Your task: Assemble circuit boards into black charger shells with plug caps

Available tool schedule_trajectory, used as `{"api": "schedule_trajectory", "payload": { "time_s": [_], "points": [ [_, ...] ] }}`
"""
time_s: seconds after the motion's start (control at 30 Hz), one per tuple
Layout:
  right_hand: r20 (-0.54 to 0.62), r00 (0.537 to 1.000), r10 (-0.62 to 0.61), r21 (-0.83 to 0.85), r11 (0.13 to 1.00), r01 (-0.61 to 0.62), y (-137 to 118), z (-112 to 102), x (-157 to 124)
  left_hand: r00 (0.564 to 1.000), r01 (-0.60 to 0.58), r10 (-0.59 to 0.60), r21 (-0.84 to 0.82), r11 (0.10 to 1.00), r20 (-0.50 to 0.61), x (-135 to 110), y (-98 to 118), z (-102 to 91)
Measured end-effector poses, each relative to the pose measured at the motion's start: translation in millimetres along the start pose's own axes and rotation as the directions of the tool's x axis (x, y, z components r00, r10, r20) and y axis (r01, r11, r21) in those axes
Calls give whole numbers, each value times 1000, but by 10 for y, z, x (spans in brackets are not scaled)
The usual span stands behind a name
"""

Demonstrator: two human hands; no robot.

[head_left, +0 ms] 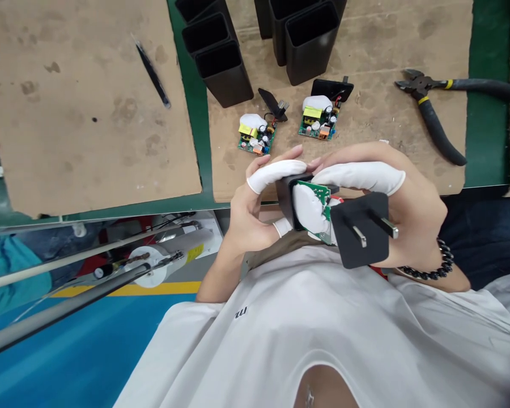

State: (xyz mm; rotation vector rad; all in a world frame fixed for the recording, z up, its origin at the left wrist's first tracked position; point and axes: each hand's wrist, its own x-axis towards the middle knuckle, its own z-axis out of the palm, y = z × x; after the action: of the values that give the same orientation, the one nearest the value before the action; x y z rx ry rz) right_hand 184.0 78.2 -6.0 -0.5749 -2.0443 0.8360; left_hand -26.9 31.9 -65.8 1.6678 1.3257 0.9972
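My left hand (255, 209), with white finger cots, is closed around a black plastic charger housing (285, 201). Partly inside the housing's open end sits a green circuit board (322, 195) with a white blob (308, 207) on it. My right hand (408, 209) grips the board assembly from the far side, one white-covered finger lying along its upper edge. A black plug plate (352, 238) with two metal prongs hangs at the board's outer end, joined by a red wire. My right thumb is hidden behind the plate.
Two circuit boards (255, 134) (318, 117) with black plug plates lie on the cardboard (365, 124) beyond my hands. Several black housings (225, 73) stand behind them. Cutting pliers (429, 93) lie to the right, tweezers (153, 73) to the left. The green table edge (221, 209) runs below.
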Motion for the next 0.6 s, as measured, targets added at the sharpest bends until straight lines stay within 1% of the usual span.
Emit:
{"api": "schedule_trajectory", "payload": {
  "time_s": [0.1, 0.23, 0.3, 0.4, 0.47, 0.6],
  "points": [
    [34, 999, -2, -47, 999, 4, -10, -29, -7, 985, -128, 130, 20, 992, -114, 13, -14, 30],
    [31, 999, 15, -132, 991, -10, 17, -32, -27, 949, -275, 277, 32, 961, -153, 37, -70, 52],
    [39, 998, 40, -164, 986, -33, 46, -32, -15, 935, -307, 315, 73, 949, -160, 44, -111, 46],
    [98, 991, 89, -191, 979, -69, 93, -51, 32, 946, -281, 298, 134, 950, -130, 30, -166, 32],
    [128, 985, 116, -191, 977, -90, 116, -70, 64, 961, -228, 248, 150, 962, -124, 11, -178, 32],
    [103, 987, 121, -161, 982, -103, 125, -71, 86, 979, -122, 146, 168, 978, -144, -6, -146, 46]
  ]
}}
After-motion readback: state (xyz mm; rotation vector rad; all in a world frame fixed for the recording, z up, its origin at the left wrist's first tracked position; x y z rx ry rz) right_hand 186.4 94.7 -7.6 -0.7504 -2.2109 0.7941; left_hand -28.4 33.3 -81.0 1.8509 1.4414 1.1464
